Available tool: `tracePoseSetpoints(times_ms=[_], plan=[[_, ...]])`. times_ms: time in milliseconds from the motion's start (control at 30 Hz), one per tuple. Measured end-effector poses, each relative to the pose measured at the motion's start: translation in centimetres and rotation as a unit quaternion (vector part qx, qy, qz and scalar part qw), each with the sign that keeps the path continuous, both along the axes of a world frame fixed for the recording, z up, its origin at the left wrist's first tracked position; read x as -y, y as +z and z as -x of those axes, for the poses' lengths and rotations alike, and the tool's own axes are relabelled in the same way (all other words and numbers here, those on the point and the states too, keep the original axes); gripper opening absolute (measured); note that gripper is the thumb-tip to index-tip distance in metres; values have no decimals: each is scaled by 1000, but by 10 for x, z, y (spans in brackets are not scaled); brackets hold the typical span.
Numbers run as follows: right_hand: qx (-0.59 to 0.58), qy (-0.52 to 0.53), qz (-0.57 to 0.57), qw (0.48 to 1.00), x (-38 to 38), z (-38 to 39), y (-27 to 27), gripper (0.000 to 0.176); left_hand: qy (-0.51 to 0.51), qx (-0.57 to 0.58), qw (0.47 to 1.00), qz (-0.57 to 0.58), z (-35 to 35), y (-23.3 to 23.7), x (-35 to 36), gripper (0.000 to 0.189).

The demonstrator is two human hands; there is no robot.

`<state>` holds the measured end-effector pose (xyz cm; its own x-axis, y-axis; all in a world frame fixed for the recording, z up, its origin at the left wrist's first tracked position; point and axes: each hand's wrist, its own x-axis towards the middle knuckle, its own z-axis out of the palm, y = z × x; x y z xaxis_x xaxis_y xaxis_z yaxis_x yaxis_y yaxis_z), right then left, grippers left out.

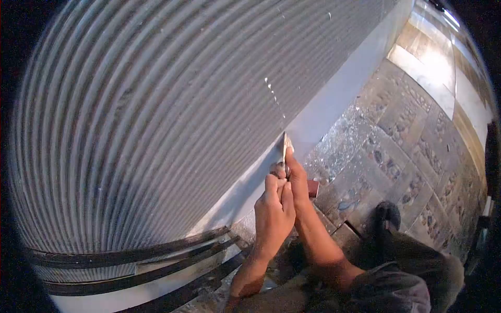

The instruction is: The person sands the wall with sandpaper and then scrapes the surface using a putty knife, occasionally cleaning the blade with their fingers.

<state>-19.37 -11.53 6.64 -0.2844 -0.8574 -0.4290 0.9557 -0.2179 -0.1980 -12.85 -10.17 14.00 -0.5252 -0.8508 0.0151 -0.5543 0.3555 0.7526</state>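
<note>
Both my hands meet near the middle of the head view, at the lower edge of a grey ribbed panel. My right hand [297,175] is closed on a slim pointed tool [285,146], whose tip touches the panel's edge beside a smooth pale strip [318,117]. My left hand [275,201] is closed just below, its fingers pressed together against the tool's handle end; the handle is mostly hidden. A line of small white marks [271,89] runs across the ribbed panel [172,120] above the tip.
White scraps [342,138] litter the patterned tile floor [417,182] at the right. A dark red block [313,188] lies beside my right wrist. Dark bars [130,255] cross the lower left. My shoe [387,215] stands on the floor; pale boards [425,68] lie at the upper right.
</note>
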Motion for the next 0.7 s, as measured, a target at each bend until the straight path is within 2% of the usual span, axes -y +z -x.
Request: tracePoseSetpoints(times_ms=[33, 67, 167, 200, 233, 300, 333, 367, 433, 467, 533, 600, 700], plan=[[9, 12, 0, 1000, 0, -1, 1, 33, -2, 2, 1000, 0, -6, -1, -5, 15], [-55, 55, -6, 997, -7, 0, 7, 33, 1, -19, 1000, 15, -10, -1, -8, 15], [-141, -20, 2, 990, 12, 11, -24, 35, -13, -58, 998, 22, 2, 0, 6, 17], [-91, -53, -17, 994, 17, 19, -11, 36, -29, -36, 999, 15, 14, 6, 12, 17], [-95, -48, -23, 994, 8, 17, 1, 36, -44, -15, 999, 7, 19, 9, 12, 16], [-66, -30, -34, 997, -3, 19, 23, 37, -44, -45, 998, 11, 14, 8, 3, 15], [-155, -20, -55, 986, -1, 13, 9, 34, -28, -41, 999, 18, 5, 7, -6, 14], [-158, -26, -44, 986, 1, 13, -5, 34, -18, -35, 999, 31, 2, 8, -4, 12], [-29, 17, 90, 995, 0, 16, 5, 33, -26, -33, 998, 44, 8, 8, 1, 13], [-52, 26, 3, 998, -5, 17, 21, 39, -26, -29, 998, 40, 9, 6, -2, 13], [-55, 24, -11, 998, 0, 12, 11, 40, -11, 0, 999, 45, 7, 6, -4, 13], [-105, -15, -21, 994, 8, -5, 4, 39, 5, -29, 998, 50, -3, 8, -2, 14], [-95, -31, -7, 995, 12, 3, 3, 36, -15, -56, 997, 57, 3, 10, 11, 15]])
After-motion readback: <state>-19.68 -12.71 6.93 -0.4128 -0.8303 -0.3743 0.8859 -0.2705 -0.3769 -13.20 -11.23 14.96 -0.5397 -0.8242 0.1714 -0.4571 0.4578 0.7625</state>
